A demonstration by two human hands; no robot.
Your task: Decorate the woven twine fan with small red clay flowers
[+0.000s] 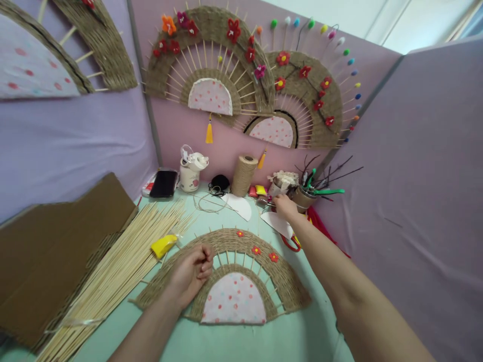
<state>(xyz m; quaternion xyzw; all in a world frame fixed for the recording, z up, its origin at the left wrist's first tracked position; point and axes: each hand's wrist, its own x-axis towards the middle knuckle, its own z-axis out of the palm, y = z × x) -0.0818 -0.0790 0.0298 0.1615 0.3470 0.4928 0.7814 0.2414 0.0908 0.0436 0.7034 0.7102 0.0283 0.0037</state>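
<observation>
A half-round woven fan [298, 291] lies flat on the table, with three small red flowers on its band and a spotted white cloth half-circle [234, 301] at its centre. Over the fan's left part is my left hand [194, 271], its fingers curled in and the thumb against them; anything inside is hidden. My right hand [285, 206] reaches to the back of the table, fingers pressed together beside small coloured packets [260, 190] and a small dark, shiny object. What those fingertips hold is too small to make out. Under the right forearm are red-handled scissors [291, 245].
Thin sticks [124, 261], a yellow packet [164, 246] and cardboard [68, 241] lie left. Along the back stand a phone [164, 183], white mug [189, 178], black yarn [219, 182], twine spool [244, 176] and tool pot [304, 198]. Decorated fans [211, 20] hang on the partition.
</observation>
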